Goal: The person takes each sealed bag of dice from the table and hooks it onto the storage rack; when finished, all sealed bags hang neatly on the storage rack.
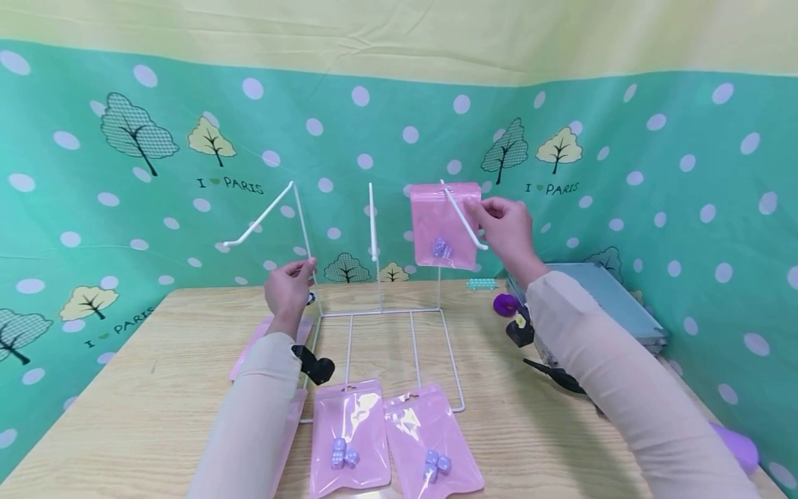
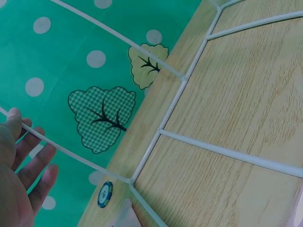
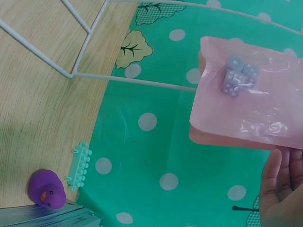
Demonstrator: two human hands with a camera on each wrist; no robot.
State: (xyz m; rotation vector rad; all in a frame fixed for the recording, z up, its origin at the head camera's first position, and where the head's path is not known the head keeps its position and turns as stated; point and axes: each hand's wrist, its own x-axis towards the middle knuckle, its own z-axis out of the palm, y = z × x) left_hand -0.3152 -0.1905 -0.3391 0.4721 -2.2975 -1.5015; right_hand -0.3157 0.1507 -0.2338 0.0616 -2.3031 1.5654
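Observation:
A white wire display rack [image 1: 361,313] stands on the table with three hook arms at its top. My left hand [image 1: 289,287] pinches its left upright between thumb and fingers; in the left wrist view the other fingers of that hand [image 2: 28,165] are spread. On the right hook hangs a pink zip bag [image 1: 430,222] with lilac dice [image 3: 239,75] inside. My right hand [image 1: 508,229] pinches this bag's upper right edge. Another pink layer shows behind it in the right wrist view. The middle and left hooks carry nothing.
Two pink dice bags [image 1: 349,423] [image 1: 414,423] lie at the rack's front, with more pink bags [image 1: 249,350] partly under my left arm. At the right are a purple rubber duck [image 3: 46,189], a teal toy block strip [image 3: 79,165] and a blue-grey box [image 1: 586,291].

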